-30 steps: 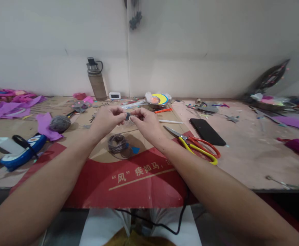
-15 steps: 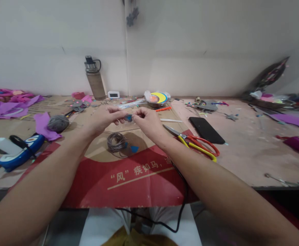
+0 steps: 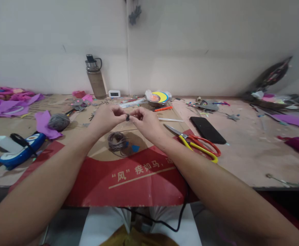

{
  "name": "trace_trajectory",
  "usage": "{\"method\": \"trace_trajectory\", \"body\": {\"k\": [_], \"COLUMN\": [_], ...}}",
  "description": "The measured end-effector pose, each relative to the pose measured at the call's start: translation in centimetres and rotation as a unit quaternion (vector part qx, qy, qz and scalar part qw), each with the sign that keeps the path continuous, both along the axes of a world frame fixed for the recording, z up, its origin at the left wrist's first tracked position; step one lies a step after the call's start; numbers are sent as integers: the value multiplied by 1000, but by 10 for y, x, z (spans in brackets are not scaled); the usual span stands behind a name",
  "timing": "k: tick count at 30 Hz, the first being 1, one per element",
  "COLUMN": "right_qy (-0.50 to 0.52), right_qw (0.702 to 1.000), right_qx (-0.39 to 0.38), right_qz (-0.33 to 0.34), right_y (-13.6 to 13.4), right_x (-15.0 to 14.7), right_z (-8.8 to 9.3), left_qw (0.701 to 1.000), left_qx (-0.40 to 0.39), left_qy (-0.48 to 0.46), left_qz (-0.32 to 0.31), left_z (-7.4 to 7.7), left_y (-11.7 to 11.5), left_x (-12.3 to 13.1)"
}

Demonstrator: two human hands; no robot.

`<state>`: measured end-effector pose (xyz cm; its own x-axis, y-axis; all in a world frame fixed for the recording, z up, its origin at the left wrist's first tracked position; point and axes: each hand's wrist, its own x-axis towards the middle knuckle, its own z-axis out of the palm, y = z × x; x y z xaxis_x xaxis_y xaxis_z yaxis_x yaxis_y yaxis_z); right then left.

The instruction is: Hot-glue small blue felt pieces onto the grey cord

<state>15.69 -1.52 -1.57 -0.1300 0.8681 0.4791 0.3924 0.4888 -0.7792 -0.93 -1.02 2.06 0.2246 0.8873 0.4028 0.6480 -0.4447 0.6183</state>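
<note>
Scrap (image 3: 127,117), small and dark, is pinched between left hand (image 3: 108,118) and right hand (image 3: 144,122) beyond the grey cord coil (image 3: 117,141); presumably light and pliable, it is best held by its edges.

Bare forearms reaching forward, left hand (image 3: 110,118) and right hand (image 3: 143,120) pinching, fingertips close.

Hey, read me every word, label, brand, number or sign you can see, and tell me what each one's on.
"“风” 疾如马,": pale gold characters on the red-printed brown cardboard sheet; the right forearm partly covers the next one.
Faint printing on the flat brown cardboard, back left: too blurred to read.
Dark screen on the small white rectangular device: too small to read.
</note>
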Motion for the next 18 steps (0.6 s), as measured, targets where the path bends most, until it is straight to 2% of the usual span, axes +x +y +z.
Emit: {"method": "trace_trajectory", "body": {"k": [4,9,13,18], "right_qy": [13,46,114,199], "right_qw": [1000,998,987,950], "right_qx": [-2,-19,-79,-182], "right_qz": [29,45,80,158], "right_y": [0,0,-1,-5], "right_x": [1,3,2,-2], "right_z": [1,4,5,7], "left_qw": [995,983,980,948], "left_qx": [-48,-55,-49,-46], "left_qy": [-86,-163,-184,-312], "left_qz": [29,64,63,50], "left_z": [-3,-6,-11,-13], "left_y": [6,12,22,28], "left_x": [-3,-7,-15,-19]}}
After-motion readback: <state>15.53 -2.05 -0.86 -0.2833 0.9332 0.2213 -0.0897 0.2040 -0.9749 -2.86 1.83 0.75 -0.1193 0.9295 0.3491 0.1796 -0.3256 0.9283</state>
